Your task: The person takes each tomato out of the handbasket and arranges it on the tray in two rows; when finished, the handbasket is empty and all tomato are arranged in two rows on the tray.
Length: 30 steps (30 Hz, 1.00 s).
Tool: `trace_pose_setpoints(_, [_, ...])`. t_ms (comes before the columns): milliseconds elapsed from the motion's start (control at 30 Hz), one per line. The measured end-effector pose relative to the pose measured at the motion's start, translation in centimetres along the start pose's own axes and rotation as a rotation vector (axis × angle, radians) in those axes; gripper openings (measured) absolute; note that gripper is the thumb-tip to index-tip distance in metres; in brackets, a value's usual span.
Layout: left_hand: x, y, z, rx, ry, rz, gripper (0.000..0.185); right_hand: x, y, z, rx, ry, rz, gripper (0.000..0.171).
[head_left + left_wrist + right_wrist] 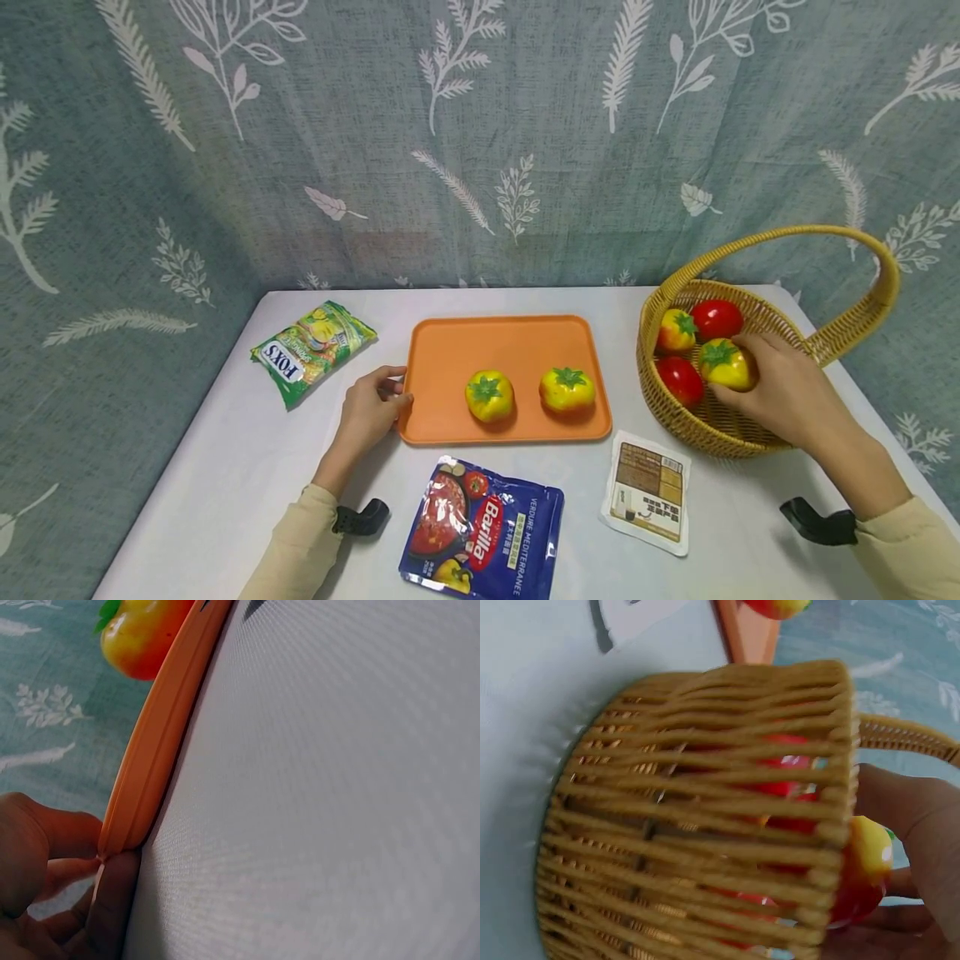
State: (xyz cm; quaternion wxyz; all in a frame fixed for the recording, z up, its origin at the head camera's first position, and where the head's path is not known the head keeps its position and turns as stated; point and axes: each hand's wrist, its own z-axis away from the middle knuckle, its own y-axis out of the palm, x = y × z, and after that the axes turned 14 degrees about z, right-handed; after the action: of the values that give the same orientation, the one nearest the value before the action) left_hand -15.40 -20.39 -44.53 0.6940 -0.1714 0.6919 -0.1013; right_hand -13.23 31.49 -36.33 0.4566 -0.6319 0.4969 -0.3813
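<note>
At the right of the frame, the person's right hand grasps a yellow pepper between thumb and bent fingers at the mouth of the wicker basket, close by a red-and-yellow pepper and two glossy red fruits. The left hand, left of centre, curls its fingers and grips the left rim of the orange tray with thumb and fingertips, while two more yellow peppers sit on that tray mid-frame. Below it, a blue pouch and a white packet lie on the bench.
</note>
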Motion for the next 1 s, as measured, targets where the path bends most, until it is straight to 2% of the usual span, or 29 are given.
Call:
trace_pose_setpoints(233, [0.1, 0.0, 0.0, 0.003, 0.019, -0.01, 0.042, 0.4, -0.5, 0.4, -0.087, -0.011, -0.029, 0.071])
trace_pose_setpoints(600, [0.1, 0.1, 0.1, 0.007, 0.014, -0.009, 0.042, 1.0, -0.9, 0.8, -0.169, -0.034, -0.046, 0.071])
trace_pose_setpoints(1000, [0.1, 0.1, 0.0, 0.004, 0.025, -0.029, 0.04, 3.3, -2.0, 1.3, -0.293, -0.067, -0.091, 0.072])
